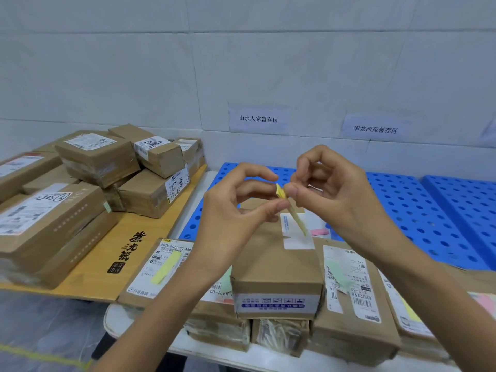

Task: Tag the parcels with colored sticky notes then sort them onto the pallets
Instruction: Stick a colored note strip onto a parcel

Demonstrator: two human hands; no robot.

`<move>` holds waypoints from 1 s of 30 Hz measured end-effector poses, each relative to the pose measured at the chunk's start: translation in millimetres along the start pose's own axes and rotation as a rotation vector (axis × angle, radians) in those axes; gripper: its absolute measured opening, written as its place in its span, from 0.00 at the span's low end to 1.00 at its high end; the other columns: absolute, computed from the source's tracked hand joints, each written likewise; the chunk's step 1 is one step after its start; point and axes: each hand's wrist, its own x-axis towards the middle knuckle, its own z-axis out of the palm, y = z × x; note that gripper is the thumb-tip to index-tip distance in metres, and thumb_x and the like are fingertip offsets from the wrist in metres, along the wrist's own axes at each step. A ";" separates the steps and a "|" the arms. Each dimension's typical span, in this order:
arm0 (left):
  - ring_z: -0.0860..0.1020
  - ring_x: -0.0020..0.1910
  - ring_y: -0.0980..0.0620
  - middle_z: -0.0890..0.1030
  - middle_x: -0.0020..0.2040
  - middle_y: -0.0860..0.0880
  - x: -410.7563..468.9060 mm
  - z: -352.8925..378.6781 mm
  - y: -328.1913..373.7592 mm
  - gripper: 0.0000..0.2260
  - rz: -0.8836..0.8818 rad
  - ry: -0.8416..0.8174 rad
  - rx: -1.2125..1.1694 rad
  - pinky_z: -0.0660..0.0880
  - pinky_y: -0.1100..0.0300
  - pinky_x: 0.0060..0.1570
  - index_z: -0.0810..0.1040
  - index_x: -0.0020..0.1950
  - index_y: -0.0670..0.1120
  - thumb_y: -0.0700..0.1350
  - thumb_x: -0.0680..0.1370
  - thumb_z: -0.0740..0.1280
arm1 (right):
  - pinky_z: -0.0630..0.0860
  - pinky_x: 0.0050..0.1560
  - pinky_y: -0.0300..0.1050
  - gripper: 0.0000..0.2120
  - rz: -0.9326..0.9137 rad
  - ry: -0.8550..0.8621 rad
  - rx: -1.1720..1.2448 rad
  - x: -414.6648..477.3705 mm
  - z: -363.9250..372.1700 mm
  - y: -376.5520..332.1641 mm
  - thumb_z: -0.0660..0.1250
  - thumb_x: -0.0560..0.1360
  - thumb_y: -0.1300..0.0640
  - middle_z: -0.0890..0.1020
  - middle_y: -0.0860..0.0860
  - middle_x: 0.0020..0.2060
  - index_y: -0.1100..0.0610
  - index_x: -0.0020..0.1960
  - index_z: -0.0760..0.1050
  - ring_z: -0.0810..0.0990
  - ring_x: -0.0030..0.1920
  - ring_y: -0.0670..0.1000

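white table point(118, 320) edge nearest, w/ note-tagged parcels point(357, 296) packed on it. above the mid box point(273, 264), left hand point(230, 210) & right hand point(335, 194) both pinch a yellow sticky note point(280, 191). more boxes point(94, 162) heaped on cardboard sheet point(107, 259) at left. blue pallets point(418, 210) behind, then pale wall point(241, 63) w/ two paper signs point(258, 118).

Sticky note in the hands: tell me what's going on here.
A person pinches a yellow sticky note between the fingers of the left hand and right hand, above a brown parcel. It is not stuck on yet. Neighbouring parcels already carry a yellow tag and a green tag. More parcels are in a pile to the left; blue pallets lie behind.
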 end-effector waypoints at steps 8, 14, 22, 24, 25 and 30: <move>0.83 0.42 0.50 0.84 0.40 0.44 -1.5 -2.2 3.0 0.16 -0.002 -0.028 -0.074 0.80 0.57 0.38 0.76 0.50 0.43 0.42 0.65 0.74 | 0.75 0.42 0.37 0.07 0.049 -0.068 -0.008 -4.8 -5.6 -2.0 0.73 0.69 0.58 0.78 0.48 0.35 0.59 0.40 0.76 0.76 0.39 0.46; 0.83 0.41 0.49 0.84 0.40 0.45 -3.0 -1.1 4.8 0.15 0.026 -0.044 -0.026 0.80 0.59 0.39 0.76 0.49 0.46 0.43 0.64 0.75 | 0.76 0.46 0.54 0.07 0.054 -0.096 -0.053 -4.9 -8.5 -0.6 0.73 0.67 0.50 0.78 0.49 0.35 0.52 0.38 0.78 0.77 0.41 0.50; 0.83 0.42 0.49 0.84 0.40 0.44 -3.0 -1.5 4.8 0.16 0.030 -0.057 -0.004 0.81 0.57 0.39 0.76 0.49 0.47 0.44 0.64 0.75 | 0.76 0.48 0.50 0.04 0.072 -0.093 -0.059 -6.5 -9.7 -1.5 0.72 0.69 0.56 0.79 0.51 0.35 0.55 0.39 0.79 0.77 0.42 0.52; 0.83 0.42 0.49 0.84 0.40 0.44 -2.8 -0.9 4.6 0.16 0.030 -0.058 -0.001 0.81 0.57 0.39 0.76 0.49 0.47 0.44 0.64 0.75 | 0.76 0.49 0.52 0.06 0.069 -0.090 -0.071 -7.7 -9.8 -3.0 0.73 0.69 0.54 0.80 0.53 0.36 0.57 0.40 0.79 0.78 0.43 0.55; 0.83 0.42 0.49 0.84 0.40 0.44 -2.8 -0.7 4.5 0.16 0.030 -0.057 -0.001 0.81 0.57 0.39 0.76 0.49 0.47 0.44 0.64 0.75 | 0.76 0.49 0.53 0.07 0.069 -0.094 -0.077 -8.3 -10.2 -4.0 0.73 0.69 0.54 0.80 0.54 0.37 0.57 0.40 0.79 0.78 0.43 0.55; 0.83 0.37 0.51 0.84 0.40 0.48 -3.6 -0.3 4.5 0.14 0.037 -0.036 0.079 0.80 0.60 0.38 0.76 0.48 0.49 0.41 0.67 0.76 | 0.75 0.45 0.51 0.03 0.058 -0.130 -0.178 -8.4 -9.1 -5.9 0.67 0.72 0.56 0.78 0.49 0.36 0.55 0.41 0.77 0.76 0.43 0.54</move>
